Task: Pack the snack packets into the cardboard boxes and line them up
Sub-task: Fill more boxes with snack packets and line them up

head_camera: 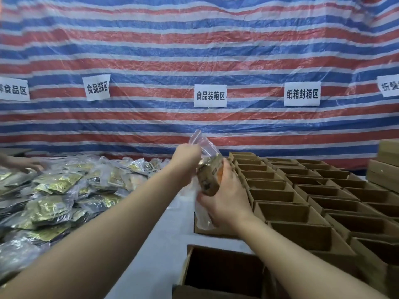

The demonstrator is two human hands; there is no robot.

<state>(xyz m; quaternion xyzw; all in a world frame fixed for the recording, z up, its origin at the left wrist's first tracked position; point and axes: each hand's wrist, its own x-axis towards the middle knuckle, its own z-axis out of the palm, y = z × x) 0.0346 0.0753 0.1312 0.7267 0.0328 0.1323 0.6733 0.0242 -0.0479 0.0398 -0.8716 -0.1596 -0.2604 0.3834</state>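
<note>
Two hands share one snack packet (210, 175) over the bench's middle: my left hand (187, 155) pinches its clear top, my right hand (226, 200) grips its lower part. Left lies the packet pile (56, 190); right, rows of open cardboard boxes (313, 190) reach the bench edge.

Glossy clear plastic wraps the snack packets (58, 186), matt brown cardboard forms the boxes (302, 208), paper labels (210, 95) hang on a woven, slightly shiny striped tarpaulin (194, 50).
</note>
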